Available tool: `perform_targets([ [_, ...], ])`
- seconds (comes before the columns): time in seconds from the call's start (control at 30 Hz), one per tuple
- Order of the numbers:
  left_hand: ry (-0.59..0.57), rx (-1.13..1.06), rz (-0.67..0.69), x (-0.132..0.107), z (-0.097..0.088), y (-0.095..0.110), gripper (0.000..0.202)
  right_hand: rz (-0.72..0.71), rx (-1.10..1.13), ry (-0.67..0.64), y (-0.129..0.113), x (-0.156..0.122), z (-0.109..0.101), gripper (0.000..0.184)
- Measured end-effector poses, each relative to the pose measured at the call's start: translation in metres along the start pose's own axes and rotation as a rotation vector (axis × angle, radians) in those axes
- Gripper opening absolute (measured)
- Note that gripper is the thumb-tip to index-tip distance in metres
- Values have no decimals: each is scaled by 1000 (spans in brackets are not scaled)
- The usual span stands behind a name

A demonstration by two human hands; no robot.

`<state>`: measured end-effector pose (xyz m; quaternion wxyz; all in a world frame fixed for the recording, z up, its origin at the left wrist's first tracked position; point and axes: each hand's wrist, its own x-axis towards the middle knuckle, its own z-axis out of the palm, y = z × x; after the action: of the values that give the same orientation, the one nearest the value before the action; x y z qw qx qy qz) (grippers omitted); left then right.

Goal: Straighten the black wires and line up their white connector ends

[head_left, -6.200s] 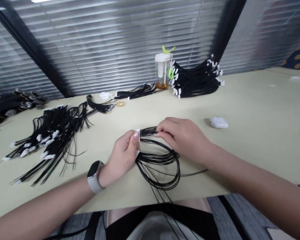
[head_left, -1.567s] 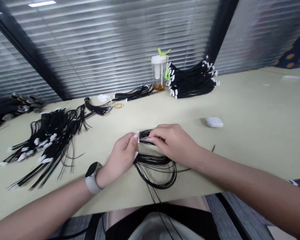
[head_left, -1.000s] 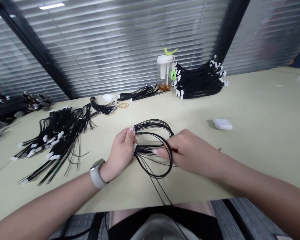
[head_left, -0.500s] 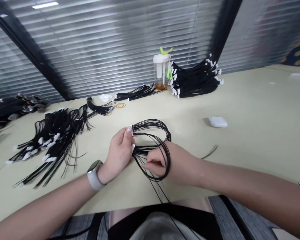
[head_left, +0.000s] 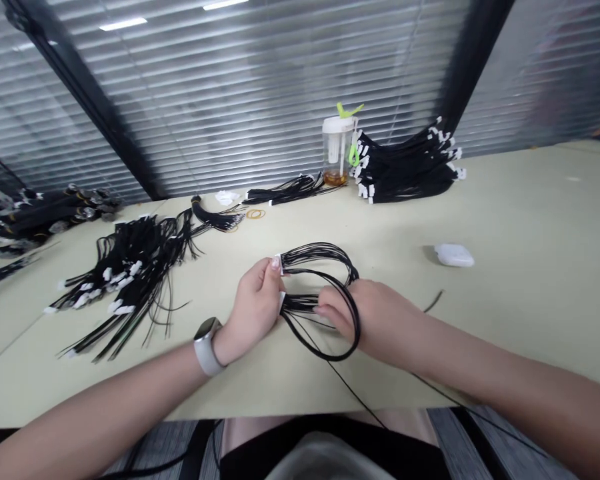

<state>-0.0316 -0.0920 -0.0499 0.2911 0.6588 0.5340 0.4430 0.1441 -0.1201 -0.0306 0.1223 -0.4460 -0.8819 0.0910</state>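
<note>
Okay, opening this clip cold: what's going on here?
A person sits at a pale table, handling a looped bundle of black wires. The left hand has white end pieces of the bundle in its grip. The right hand is curled in among the wires, one loop crossing in front of it; exactly what its fingers pinch is hard to tell. More black cables lie in a loose pile to the left and a stack beside the drink cup.
</note>
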Motion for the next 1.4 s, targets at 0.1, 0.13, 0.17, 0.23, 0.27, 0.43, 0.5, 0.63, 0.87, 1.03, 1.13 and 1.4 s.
perform_targets([
  [0.1, 4, -17, 17, 0, 0, 0, 38, 23, -293, 73, 2, -2, -3, 17],
  [0.13, 7, -17, 18, 0, 0, 0, 38, 33, -364, 100, 5, -3, -4, 16],
  [0.17, 11, -16, 14, 1, -1, 0, 37, 55, -408, 133, 9, -3, -7, 15],
  [0.23, 12, -12, 2, 1, -1, -1, 37, 98, -395, 236, 17, -4, -13, 15],
  [0.27, 9, -10, -3, 2, -1, -1, 37, 102, -338, 306, 21, -3, -16, 15],
  [0.43, 2, -1, 24, 2, -1, -4, 38, -84, 152, 714, 25, 0, -25, 18],
  [0.5, -5, 2, 41, 1, -1, -4, 38, -115, 366, 823, 22, 1, -27, 18],
  [0.63, -21, 22, 44, 0, 0, -3, 37, -168, 917, 1139, 25, 2, -35, 12],
  [0.87, -36, 39, 49, 0, -1, -3, 38, 26, 1127, 814, 28, 4, -27, 26],
  [1.03, -60, 13, 80, -1, -2, -4, 38, 135, 857, 467, 16, 5, -8, 26],
  [1.13, -88, 18, 141, -5, -3, -3, 36, 119, 582, 430, 13, 6, -3, 11],
  [1.4, -167, 19, 186, -10, -4, -3, 34, 97, 377, 443, 8, 10, 3, 19],
])
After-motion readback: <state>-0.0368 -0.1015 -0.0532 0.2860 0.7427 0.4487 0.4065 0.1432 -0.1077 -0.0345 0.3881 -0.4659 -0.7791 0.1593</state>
